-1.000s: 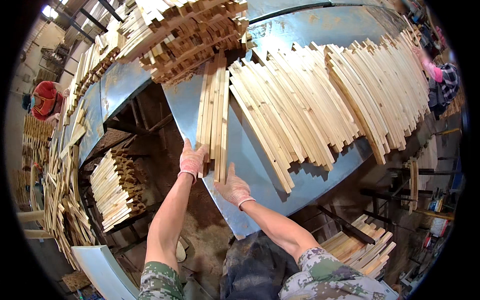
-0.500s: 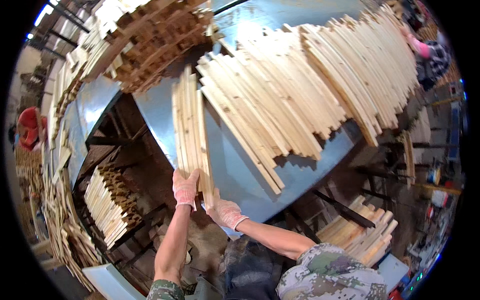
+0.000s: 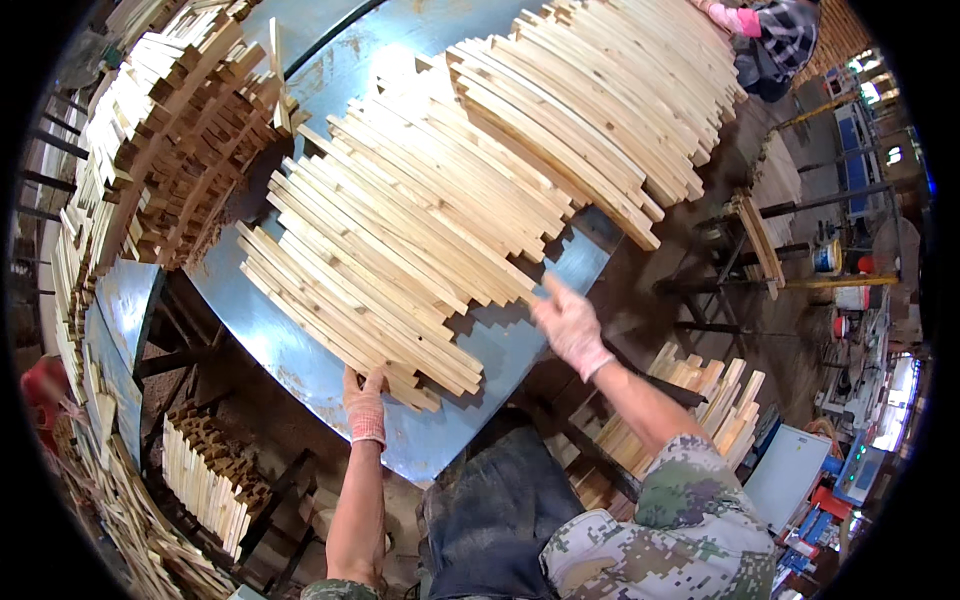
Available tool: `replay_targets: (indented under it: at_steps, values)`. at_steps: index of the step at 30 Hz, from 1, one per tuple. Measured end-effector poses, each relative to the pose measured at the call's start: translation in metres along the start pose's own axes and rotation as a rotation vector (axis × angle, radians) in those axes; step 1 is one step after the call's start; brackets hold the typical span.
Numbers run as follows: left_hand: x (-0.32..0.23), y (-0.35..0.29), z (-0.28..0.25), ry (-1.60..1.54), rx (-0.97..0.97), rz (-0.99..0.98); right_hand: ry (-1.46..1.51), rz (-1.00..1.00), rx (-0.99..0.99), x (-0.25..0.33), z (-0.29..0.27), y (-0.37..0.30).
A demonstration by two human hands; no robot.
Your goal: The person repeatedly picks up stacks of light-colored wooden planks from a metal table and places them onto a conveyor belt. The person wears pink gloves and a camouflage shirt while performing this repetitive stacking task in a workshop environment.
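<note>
Many pale wooden strips lie side by side in a broad slanting row on a blue-grey metal table. The outermost group of strips lies at the row's near left edge. My left hand, in a pinkish knit glove, touches this group near its lower end, thumb and fingers apart. Farther right, my gloved right hand is at the near ends of the strips in the middle of the row. Its fingers stretch forward against a protruding strip end, and their tips are partly blurred.
A high stack of wood pieces stands at the far left. Below the table are a bundle of strips at left and more boards at right. A co-worker's pink sleeve shows at the row's far end. Metal frames stand at right.
The strips that both hands held together now lie on the table beside the row. My right hand has moved right to other strip ends; the view has shifted right.
</note>
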State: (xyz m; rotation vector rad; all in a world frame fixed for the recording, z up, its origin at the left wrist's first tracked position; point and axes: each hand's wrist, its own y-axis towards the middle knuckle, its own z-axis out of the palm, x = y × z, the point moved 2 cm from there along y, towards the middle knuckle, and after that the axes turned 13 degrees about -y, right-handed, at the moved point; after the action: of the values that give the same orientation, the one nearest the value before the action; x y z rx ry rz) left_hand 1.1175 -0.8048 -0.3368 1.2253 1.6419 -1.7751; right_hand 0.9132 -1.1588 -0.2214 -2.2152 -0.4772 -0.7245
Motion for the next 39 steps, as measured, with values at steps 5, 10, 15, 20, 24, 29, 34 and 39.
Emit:
replay_targets:
  at_steps: [5, 10, 15, 20, 24, 29, 34, 39]
  values:
    - [-0.020, 0.001, 0.008, 0.011, -0.039, -0.090, -0.190, -0.093, -0.491, -0.060, -0.013, 0.122]
    - [-0.029, 0.019, 0.003, 0.219, -0.149, 0.194, -0.150, -0.092, -0.539, -0.053, -0.003, 0.155]
    - [-0.021, 0.045, -0.026, 0.398, -0.278, 0.124, -0.050, -0.017, -0.373, -0.024, -0.006, 0.122]
    - [-0.015, 0.074, -0.099, 0.328, -0.381, 0.302, -0.100, -0.250, -0.109, -0.060, 0.035, 0.058]
    - [-0.001, 0.102, -0.174, 0.748, -0.211, 0.414, -0.203, -0.398, -0.044, -0.014, 0.032, 0.105]
    - [-0.021, 0.140, -0.147, 0.353, -0.486, 0.284, 0.400, -0.346, -0.258, 0.020, 0.066, 0.223]
    - [-0.007, 0.150, -0.145, 0.072, -0.462, 0.262, 0.424, -0.503, 0.051, 0.053, 0.102, 0.226]
    - [-0.005, 0.127, -0.157, -0.276, -0.171, 0.101, 0.652, -0.300, 0.083, 0.017, 0.119, 0.183]
